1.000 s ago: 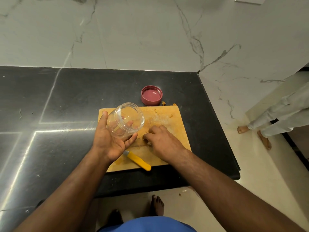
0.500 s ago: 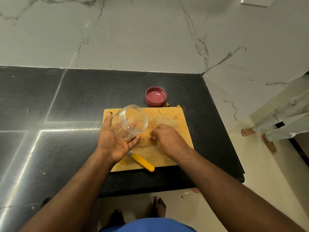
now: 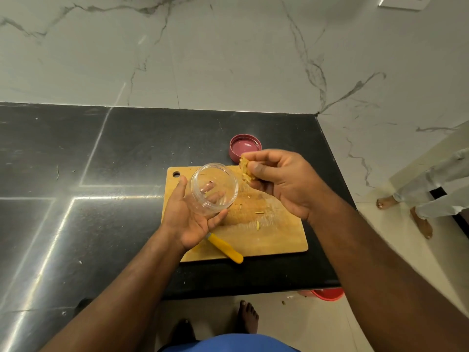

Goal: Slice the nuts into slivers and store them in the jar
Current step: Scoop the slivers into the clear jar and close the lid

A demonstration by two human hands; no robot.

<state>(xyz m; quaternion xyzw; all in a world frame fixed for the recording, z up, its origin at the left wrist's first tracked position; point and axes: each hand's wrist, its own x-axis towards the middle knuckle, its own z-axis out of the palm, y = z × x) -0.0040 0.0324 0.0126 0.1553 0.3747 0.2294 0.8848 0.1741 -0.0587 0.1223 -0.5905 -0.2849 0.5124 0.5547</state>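
Observation:
My left hand grips a clear plastic jar, tilted with its open mouth towards me, above the wooden cutting board. My right hand is raised just right of the jar's rim and pinches a clump of pale nut slivers between thumb and fingers. A few slivers are falling below the clump. Loose slivers lie scattered on the board. The jar's pink lid lies upturned on the black counter behind the board.
A yellow-handled knife lies at the board's near edge, its blade hidden under my left hand. The black counter ends at the right beside a marble wall. Another person's legs stand on the floor at the right.
My right hand has lifted off the board with a pinch of slivers and risen to the jar's rim. The left hand has kept holding the jar, tilted.

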